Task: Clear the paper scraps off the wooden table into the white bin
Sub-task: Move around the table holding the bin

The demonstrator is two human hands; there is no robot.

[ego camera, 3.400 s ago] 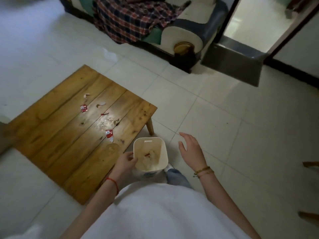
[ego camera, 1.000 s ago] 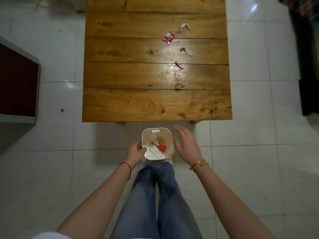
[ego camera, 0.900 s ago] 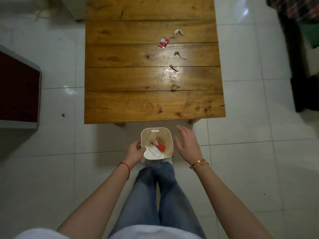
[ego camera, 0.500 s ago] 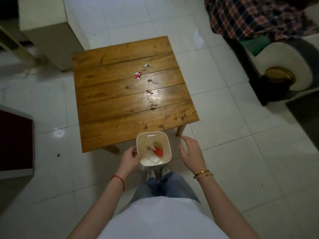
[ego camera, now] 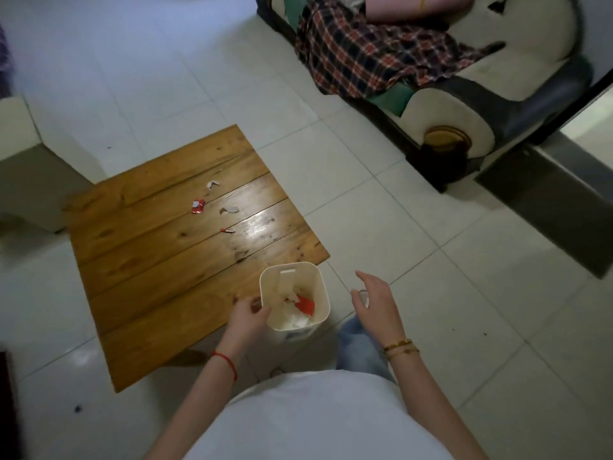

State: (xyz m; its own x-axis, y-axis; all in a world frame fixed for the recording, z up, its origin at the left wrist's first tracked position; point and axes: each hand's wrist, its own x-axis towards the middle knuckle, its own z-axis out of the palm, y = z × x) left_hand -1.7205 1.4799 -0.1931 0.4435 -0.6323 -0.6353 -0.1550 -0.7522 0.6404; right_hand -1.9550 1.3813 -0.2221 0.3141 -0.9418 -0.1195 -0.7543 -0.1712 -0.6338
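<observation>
Tiled floor, low wooden worktop (ego camera: 159, 277). Four paper scraps (ego camera: 198, 206) mid-top: light, flimsy; pinch singly by the edges. White bin (ego camera: 320, 287), light and rigid, at near corner; left hand (ego camera: 247, 318) clasps its rim. Right hand (ego camera: 376, 302) open, empty.

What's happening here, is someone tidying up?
Yes. A person stands by a low wooden table, their left hand gripping the rim of a white bin that already holds some paper. The right hand hovers open beside it. A red scrap and a few smaller bits lie on the table.
</observation>
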